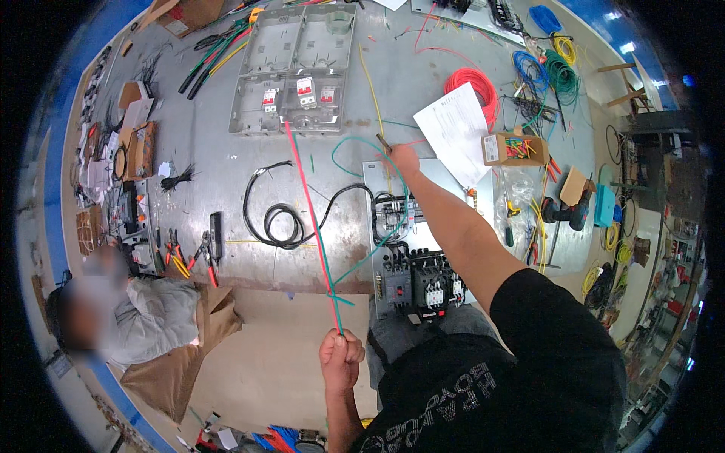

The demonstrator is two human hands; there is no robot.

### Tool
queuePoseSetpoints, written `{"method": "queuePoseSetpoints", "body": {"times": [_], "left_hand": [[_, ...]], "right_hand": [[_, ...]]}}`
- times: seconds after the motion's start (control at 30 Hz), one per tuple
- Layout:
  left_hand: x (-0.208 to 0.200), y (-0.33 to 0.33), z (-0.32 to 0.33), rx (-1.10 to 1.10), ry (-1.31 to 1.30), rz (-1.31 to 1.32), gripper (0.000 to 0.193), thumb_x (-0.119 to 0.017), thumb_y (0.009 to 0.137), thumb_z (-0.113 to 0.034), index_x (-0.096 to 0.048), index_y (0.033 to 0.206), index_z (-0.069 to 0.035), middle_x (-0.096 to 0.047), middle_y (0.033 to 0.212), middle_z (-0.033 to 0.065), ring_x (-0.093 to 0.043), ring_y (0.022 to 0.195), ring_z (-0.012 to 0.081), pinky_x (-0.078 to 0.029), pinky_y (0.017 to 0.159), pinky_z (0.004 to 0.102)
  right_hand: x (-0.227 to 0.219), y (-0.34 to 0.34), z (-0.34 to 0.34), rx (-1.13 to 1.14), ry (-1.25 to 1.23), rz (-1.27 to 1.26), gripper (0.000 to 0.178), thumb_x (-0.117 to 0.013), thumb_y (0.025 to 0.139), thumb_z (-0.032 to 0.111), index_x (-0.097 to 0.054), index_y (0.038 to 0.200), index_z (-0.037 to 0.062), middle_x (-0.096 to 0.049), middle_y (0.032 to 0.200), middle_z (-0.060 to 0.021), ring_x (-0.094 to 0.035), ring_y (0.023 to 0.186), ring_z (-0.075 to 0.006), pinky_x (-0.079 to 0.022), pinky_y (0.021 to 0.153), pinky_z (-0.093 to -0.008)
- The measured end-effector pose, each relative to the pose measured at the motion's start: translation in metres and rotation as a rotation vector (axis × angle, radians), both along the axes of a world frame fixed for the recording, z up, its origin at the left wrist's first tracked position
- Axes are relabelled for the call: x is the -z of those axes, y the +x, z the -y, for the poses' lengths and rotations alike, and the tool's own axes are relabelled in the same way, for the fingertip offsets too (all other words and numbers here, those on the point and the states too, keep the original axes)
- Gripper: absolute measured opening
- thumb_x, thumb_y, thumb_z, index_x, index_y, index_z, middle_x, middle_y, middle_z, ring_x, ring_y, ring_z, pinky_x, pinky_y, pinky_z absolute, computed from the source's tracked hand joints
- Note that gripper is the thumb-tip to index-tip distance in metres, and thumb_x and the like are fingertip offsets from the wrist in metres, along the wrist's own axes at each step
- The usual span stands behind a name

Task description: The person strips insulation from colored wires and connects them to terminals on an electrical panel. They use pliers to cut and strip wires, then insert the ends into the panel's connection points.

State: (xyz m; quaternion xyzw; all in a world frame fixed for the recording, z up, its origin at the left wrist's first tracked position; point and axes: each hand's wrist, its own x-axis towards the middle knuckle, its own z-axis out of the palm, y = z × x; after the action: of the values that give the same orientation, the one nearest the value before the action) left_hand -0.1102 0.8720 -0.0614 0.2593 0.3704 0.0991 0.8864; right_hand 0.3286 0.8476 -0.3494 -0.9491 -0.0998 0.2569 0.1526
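Observation:
My left hand [341, 361] is closed around the lower ends of a red wire [307, 200] and a green wire [342, 300], held in front of the table edge. The red wire stretches up to a clear plastic meter box [257, 113], while the green one loops across toward my right forearm. Reaching over the table, my right hand [404, 160] is closed on a small dark object [384, 143] whose kind I cannot make out. Below that arm lies a metal mounting plate [374, 175] with breakers and contactors [433, 291], its near end over my lap.
A black cable coil [281, 226] lies left of the plate. Pliers [204, 248] rest near the front edge. At right are a paper sheet [453, 132], a red wire coil [483, 87], a cardboard box [495, 149] and a drill [578, 211]. Another person [158, 313] sits at left.

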Motion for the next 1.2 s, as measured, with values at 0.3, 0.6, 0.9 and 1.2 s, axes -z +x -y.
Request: {"method": "queuePoseSetpoints", "body": {"times": [0.3, 0.6, 0.9, 1.2], "left_hand": [[-0.013, 0.027, 0.001, 0.088, -0.021, 0.117, 0.026, -0.049, 0.106, -0.029, -0.054, 0.098, -0.005, -0.028, 0.059, -0.0065, -0.025, 0.051, 0.0068, -0.021, 0.048, 0.026], [-0.05, 0.061, 0.061, 0.187, 0.079, 0.072, 0.024, -0.048, 0.106, -0.028, -0.054, 0.098, -0.007, -0.032, 0.06, -0.0059, -0.029, 0.051, 0.0067, -0.026, 0.048, 0.0257], [-0.06, 0.068, 0.165, 0.319, 0.269, 0.044, 0.024, -0.05, 0.106, -0.028, -0.059, 0.1, -0.006, -0.058, 0.076, 0.003, -0.055, 0.066, 0.0127, -0.044, 0.061, 0.0272], [-0.037, 0.063, 0.283, 0.477, 0.171, -0.083, 0.031, -0.045, 0.107, -0.033, -0.06, 0.105, -0.006, -0.068, 0.098, 0.0082, -0.067, 0.088, 0.0185, -0.057, 0.077, 0.0333]], "right_hand": [[-0.083, 0.041, 0.04, 0.123, 0.563, -0.217, 0.023, -0.076, 0.08, 0.025, -0.063, 0.074, 0.0072, -0.062, 0.065, -0.0063, -0.059, 0.06, -0.0163, -0.047, 0.057, -0.0335], [-0.214, -0.059, 0.188, 0.357, 1.13, -0.802, 0.016, -0.071, 0.092, 0.017, -0.057, 0.091, 0.0091, -0.058, 0.079, -0.0007, -0.058, 0.064, -0.0139, -0.052, 0.063, -0.0313], [-0.293, -0.18, 0.311, 0.327, 1.272, -0.757, 0.017, -0.073, 0.09, 0.017, -0.059, 0.09, 0.0074, -0.06, 0.077, 0.0002, -0.059, 0.068, -0.0107, -0.048, 0.063, -0.0267], [-0.3, -0.234, 0.411, 0.24, 1.201, -0.628, 0.015, -0.073, 0.089, 0.015, -0.06, 0.088, 0.0074, -0.06, 0.078, 0.0014, -0.058, 0.071, -0.0086, -0.047, 0.066, -0.0265]]}}
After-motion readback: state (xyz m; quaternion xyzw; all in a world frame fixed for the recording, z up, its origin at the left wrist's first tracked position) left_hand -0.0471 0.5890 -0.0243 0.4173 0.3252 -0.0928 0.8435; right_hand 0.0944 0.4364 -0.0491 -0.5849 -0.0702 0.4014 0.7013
